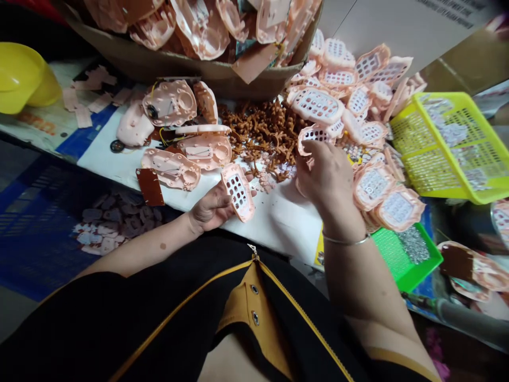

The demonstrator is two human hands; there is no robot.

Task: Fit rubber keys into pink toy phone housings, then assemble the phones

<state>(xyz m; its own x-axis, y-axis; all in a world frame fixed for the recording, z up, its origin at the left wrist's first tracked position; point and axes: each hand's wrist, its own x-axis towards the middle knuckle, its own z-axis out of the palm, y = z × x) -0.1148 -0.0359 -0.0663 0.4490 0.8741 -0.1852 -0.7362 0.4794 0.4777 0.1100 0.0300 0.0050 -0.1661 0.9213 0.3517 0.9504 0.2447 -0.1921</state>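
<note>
My left hand (214,207) grips a pink plastic shell (237,192) with a grid of holes, held upright near the table's front edge. Farther right, my right hand (328,172) reaches over small parts beside another perforated pink shell (317,134); its fingertips point down and are partly hidden, so I cannot make out what they hold. Between and beyond the hands lies a heap of small brown parts (264,132). Tiny pale pieces (267,172) are scattered in front of it. Pink housings with wires (170,168) lie to the left.
A cardboard box (178,69) full of pink shells stands at the back. Many perforated shells (316,104) are piled right, beside a yellow basket (441,180) and a green tray (427,265) with metal bits. A yellow bowl-like object (24,79) sits far left.
</note>
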